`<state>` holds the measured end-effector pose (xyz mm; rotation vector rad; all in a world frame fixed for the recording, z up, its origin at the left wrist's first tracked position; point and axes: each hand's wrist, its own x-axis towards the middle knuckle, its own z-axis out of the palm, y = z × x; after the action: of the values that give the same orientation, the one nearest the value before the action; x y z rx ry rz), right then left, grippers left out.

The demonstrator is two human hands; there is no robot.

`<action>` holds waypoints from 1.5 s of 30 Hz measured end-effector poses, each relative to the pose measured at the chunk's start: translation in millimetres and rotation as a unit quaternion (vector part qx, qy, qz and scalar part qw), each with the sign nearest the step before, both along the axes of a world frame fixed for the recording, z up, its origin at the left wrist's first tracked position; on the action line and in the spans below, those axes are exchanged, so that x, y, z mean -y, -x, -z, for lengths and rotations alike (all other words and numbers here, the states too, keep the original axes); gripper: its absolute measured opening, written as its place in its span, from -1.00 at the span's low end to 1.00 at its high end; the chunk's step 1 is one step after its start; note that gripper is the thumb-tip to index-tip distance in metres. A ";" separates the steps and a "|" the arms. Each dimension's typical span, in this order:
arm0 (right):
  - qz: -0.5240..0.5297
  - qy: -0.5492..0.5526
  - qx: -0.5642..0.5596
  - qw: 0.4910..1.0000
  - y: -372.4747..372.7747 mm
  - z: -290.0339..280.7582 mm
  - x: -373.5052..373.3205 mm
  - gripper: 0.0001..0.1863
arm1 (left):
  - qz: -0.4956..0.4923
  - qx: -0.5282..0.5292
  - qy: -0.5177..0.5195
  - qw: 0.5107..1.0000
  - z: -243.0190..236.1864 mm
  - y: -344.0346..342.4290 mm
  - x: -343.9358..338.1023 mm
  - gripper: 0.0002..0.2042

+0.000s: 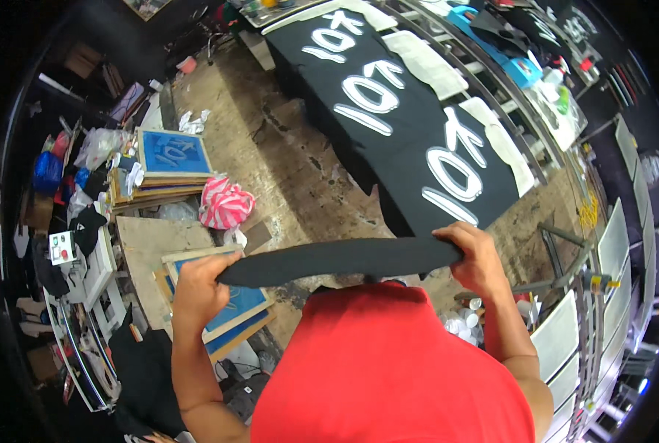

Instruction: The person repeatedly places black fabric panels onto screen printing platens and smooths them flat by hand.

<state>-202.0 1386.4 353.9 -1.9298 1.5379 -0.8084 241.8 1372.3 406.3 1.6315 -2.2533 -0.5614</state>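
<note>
A black piece of fabric (344, 258) is stretched out sideways in front of my chest, seen almost edge-on as a long band. My left hand (200, 284) is closed on its left end. At the other end my right hand (471, 255) grips it, thumb and fingers pinching the edge. Beyond it, black cloth with large white prints (388, 111) lies over a row of pale flat boards (425, 63). How the held fabric is folded cannot be made out from here.
To the left, framed blue printing screens (174, 151) are stacked near a pink-and-white striped bag (226, 201). More blue screens (244, 306) lean below my left forearm. Metal rails with pale boards (554, 336) run along the right. Worn concrete floor (285, 159) shows between.
</note>
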 end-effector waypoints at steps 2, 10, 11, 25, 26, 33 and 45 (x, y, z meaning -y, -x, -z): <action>0.011 0.004 -0.028 1.000 -16.5 11.8 35.4 -0.53 | -0.012 0.018 0.011 1.000 15.3 -11.8 32.9 -0.59; 0.041 0.066 -0.049 0.996 -100.5 1.0 134.5 -0.46 | 0.024 -0.044 -0.002 0.999 32.5 -121.3 161.1 -0.63; 0.050 0.054 -0.062 0.995 -116.5 -2.8 148.5 -0.46 | 0.045 -0.026 -0.022 0.998 35.7 -134.4 180.7 -0.62; 0.170 -0.069 -0.072 0.980 -229.5 -3.2 285.5 -0.67 | 0.211 -0.014 -0.001 0.977 53.4 -224.4 432.5 -0.48; 0.178 -0.065 -0.073 0.979 -234.7 2.9 294.4 -0.68 | 0.205 -0.011 0.006 0.979 54.4 -225.8 451.5 -0.49; 0.207 -0.082 -0.011 0.975 -248.4 30.3 386.1 -0.53 | 0.197 0.163 -0.042 0.966 35.7 -208.4 601.9 -0.63; 0.276 -0.145 0.069 0.948 -280.7 39.1 492.8 -0.52 | 0.387 0.122 -0.019 0.914 35.1 -181.6 816.1 -0.59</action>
<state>78.7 893.6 314.9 -1.2153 2.0086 -0.8571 423.4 556.2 371.2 0.7845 -3.0757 -0.5923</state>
